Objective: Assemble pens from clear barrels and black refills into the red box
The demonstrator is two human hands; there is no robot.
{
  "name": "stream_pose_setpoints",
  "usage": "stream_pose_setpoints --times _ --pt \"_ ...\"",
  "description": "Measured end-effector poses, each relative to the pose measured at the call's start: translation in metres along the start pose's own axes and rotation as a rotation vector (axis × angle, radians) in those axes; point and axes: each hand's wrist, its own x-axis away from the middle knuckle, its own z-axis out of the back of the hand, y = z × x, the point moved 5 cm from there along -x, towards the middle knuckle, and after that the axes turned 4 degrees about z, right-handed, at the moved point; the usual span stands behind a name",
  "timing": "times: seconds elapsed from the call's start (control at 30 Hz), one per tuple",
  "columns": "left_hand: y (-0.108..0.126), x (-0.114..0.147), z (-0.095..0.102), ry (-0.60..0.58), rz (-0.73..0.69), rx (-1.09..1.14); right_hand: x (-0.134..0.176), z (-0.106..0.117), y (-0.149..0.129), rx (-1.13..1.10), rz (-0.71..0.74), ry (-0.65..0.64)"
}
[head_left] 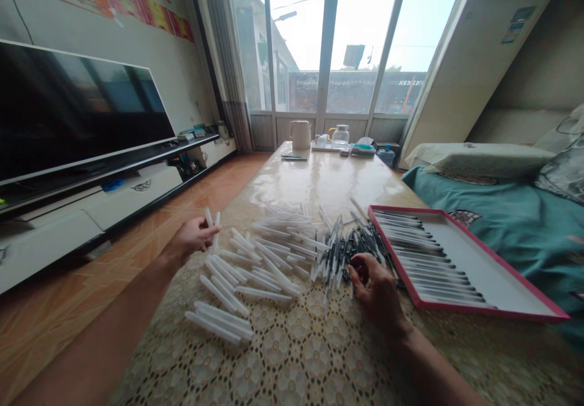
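Observation:
My left hand (199,234) is closed on a couple of translucent white pen barrels (209,217), which stick up between thumb and fingers left of the heap. Many more white pen barrels (269,266) lie loose across the middle of the table. To their right is a jumbled pile of thin dark pen refills (337,251). At the near edge of that pile, my right hand (371,281) has its fingers curled in and the thumb close to them; whatever is between the fingertips is hidden. Right of it, a shallow pink-rimmed box (493,263) holds a row of dark-tipped pens (431,254).
A patterned, glossy cover lies over the table (314,357). On its far end stand a beige kettle (300,134), a glass jug (340,134) and a tissue pack (364,145). A teal-covered couch (456,193) borders the right side; a TV cabinet (132,190) stands left.

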Motion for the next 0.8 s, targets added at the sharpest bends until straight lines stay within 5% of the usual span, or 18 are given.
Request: stream_pose_setpoints --times 0.17,0.3,0.57,0.8 --pt "0.011 0.027 -0.075 -0.142 0.089 0.204 0.0 0.0 -0.001 -0.028 -0.001 -0.012" --pt "0.01 0.034 -0.116 -0.123 0.155 0.296 0.0 0.0 0.0 -0.038 0.012 -0.002" --pt "0.008 0.051 -0.117 -0.058 0.202 0.515 0.0 -0.003 -0.006 -0.048 0.06 -0.024" --pt "-0.004 0.104 -0.133 -0.232 0.159 0.519 0.001 -0.003 -0.02 -0.081 0.094 -0.069"
